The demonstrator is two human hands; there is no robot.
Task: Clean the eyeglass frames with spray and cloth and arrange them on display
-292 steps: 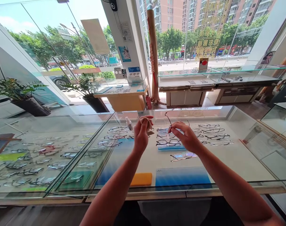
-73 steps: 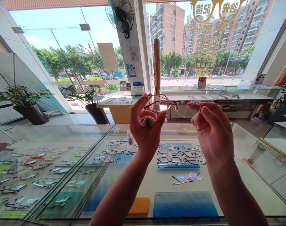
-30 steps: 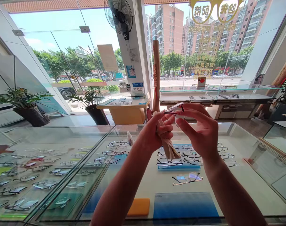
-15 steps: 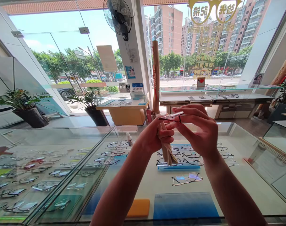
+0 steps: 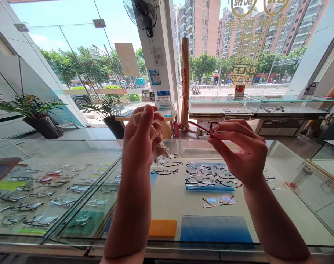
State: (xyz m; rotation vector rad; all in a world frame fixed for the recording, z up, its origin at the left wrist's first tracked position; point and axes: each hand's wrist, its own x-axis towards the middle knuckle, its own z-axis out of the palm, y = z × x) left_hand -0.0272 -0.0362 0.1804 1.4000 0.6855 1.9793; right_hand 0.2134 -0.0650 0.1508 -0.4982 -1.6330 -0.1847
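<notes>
My right hand (image 5: 240, 148) pinches a pair of eyeglasses (image 5: 208, 128) with a dark reddish frame, held up above the glass counter. Its fingers close at the frame's edge, and one temple arm points left. My left hand (image 5: 142, 135), raised apart from the eyeglasses, is closed around a beige cleaning cloth (image 5: 160, 148) with zigzag edges that hangs out below the fingers. Beneath the hands, several eyeglasses (image 5: 199, 181) lie in rows on a blue sheet. A single thin-framed pair of glasses (image 5: 220, 200) lies nearer to me.
The glass counter (image 5: 268, 220) spans the front, holding an orange case (image 5: 163, 228) and a blue gradient sheet (image 5: 216, 229). More eyeglasses fill the left section. Beyond stand a wooden post (image 5: 185, 80), potted plants (image 5: 40, 121), a wall fan (image 5: 142, 13) and further display cases (image 5: 222, 108).
My left hand has moved left and up with the cloth, away from the eyeglasses. My right hand keeps holding them, slightly farther right. The camera view has tilted down a little.
</notes>
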